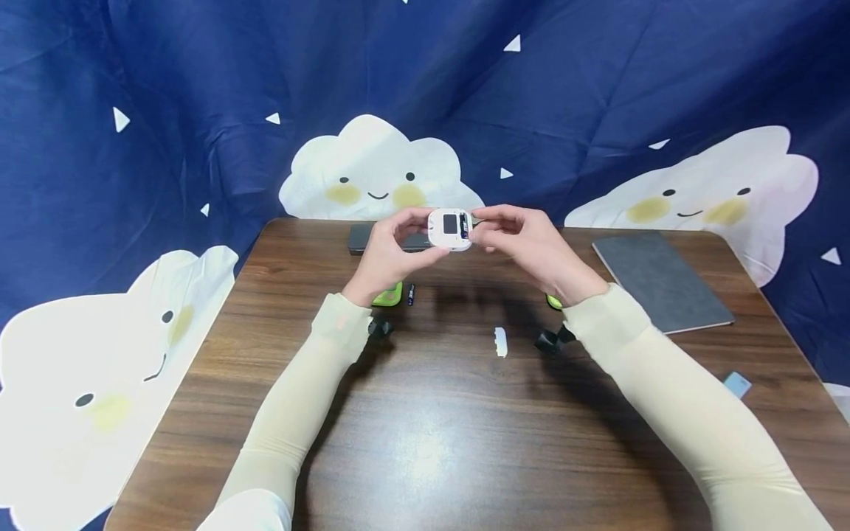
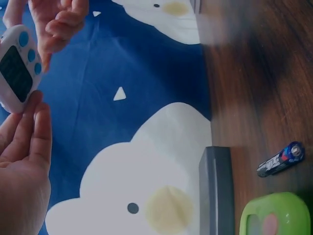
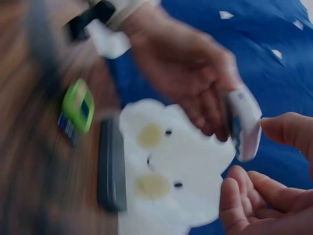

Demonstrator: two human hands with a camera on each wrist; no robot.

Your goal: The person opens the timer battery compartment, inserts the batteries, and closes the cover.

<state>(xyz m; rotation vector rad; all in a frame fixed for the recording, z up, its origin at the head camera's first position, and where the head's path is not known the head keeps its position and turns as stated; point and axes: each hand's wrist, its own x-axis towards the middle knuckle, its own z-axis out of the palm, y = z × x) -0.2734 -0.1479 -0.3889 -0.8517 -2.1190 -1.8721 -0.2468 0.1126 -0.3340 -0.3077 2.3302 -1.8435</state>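
A small white digital timer is held up above the table, its back turned to the head camera. Its battery slot is uncovered, with a dark battery in it. The left wrist view shows its dark screen and blue buttons. My left hand grips the timer's left side between thumb and fingers. My right hand has thumb and forefinger at the right edge, beside the battery slot; its other fingers are loosely bent below. A loose battery and a white battery cover lie on the table.
A green device lies beside the loose battery, and another green item is partly hidden by the right wrist. A dark grey box stands at the back. Rightward are a grey folder and a light-blue item. A patterned curtain hangs behind.
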